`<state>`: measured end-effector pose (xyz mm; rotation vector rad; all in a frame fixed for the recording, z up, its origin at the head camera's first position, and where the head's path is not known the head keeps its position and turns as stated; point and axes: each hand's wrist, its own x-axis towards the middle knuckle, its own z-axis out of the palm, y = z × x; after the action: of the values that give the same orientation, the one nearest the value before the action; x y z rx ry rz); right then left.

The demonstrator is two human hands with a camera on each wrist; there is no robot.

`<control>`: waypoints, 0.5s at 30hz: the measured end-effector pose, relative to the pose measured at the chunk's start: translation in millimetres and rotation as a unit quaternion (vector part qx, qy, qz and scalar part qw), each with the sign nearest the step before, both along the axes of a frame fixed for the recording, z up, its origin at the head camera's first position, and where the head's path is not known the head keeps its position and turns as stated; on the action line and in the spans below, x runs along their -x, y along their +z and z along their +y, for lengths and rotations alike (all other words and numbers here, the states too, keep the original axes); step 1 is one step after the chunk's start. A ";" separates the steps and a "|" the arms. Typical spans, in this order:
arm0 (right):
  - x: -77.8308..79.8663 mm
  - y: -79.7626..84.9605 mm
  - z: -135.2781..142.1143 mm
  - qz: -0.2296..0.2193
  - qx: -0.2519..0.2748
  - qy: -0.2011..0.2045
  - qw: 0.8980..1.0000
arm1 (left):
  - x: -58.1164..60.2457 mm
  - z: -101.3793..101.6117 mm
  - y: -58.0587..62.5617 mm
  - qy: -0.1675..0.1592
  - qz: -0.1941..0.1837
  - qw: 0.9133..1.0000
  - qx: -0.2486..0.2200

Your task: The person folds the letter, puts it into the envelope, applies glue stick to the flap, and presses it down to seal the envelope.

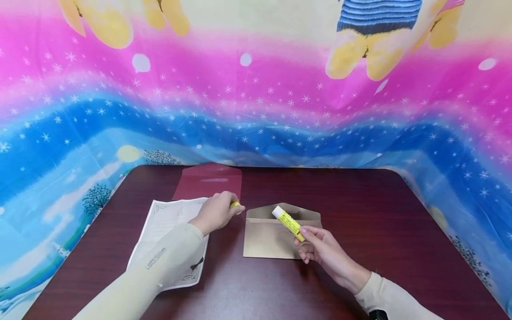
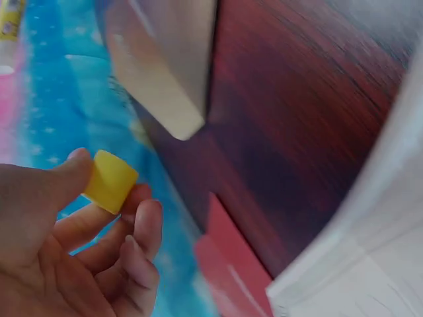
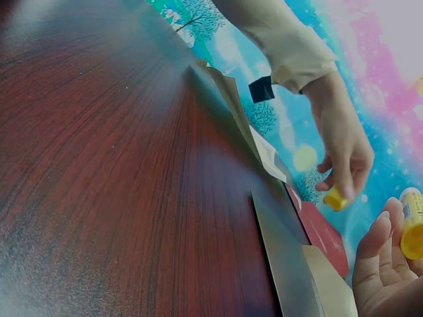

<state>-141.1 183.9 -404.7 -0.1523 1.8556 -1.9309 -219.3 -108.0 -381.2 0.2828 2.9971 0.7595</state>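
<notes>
My right hand [image 1: 330, 255] holds an uncapped yellow glue stick [image 1: 290, 224] between thumb and fingers, its white tip tilted up and to the left. Below the stick lies a gold envelope [image 1: 268, 240] with its flap open toward the back of the table. A small yellow cap [image 2: 111, 181] is pinched between the thumb and fingers of my left hand [image 1: 218, 211]. That hand is above the right edge of a white printed sheet [image 1: 172, 226], apart from the envelope. In the right wrist view the glue stick [image 3: 413, 224] is partly cut off by the frame edge.
A red envelope [image 1: 210, 180] with its flap open lies at the back of the dark wooden table [image 1: 360, 200], partly behind the left hand. The sheet's edges curl up slightly. A printed cloth [image 1: 256, 102] hangs behind and beside the table.
</notes>
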 end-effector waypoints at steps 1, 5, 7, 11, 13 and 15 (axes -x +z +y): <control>0.1 -0.1 0.0 -0.001 0.001 0.000 1.000 | -2.9 1.3 2.5 -0.004 0.006 1.000 0.001; 0.3 -1.0 0.4 0.007 -0.003 0.000 1.000 | -14.1 6.1 9.8 -0.012 0.030 0.999 -0.016; 0.3 -1.7 0.8 0.023 -0.012 -0.001 1.000 | -19.1 7.7 11.9 -0.011 0.037 0.999 -0.038; 0.9 -3.1 0.9 0.060 -0.028 -0.002 0.998 | -29.0 9.8 16.0 -0.003 0.034 0.995 -0.090; 1.2 -3.5 0.6 0.068 -0.030 -0.003 0.997 | -33.7 10.7 17.2 -0.001 0.027 0.993 -0.114; 1.4 -4.0 0.2 0.073 -0.031 -0.005 0.997 | -38.4 11.6 17.6 -0.001 0.017 0.990 -0.137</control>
<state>-142.5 184.1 -408.7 -0.2728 2.0105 -1.9114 -180.9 -96.4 -363.7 0.3100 2.9176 1.1788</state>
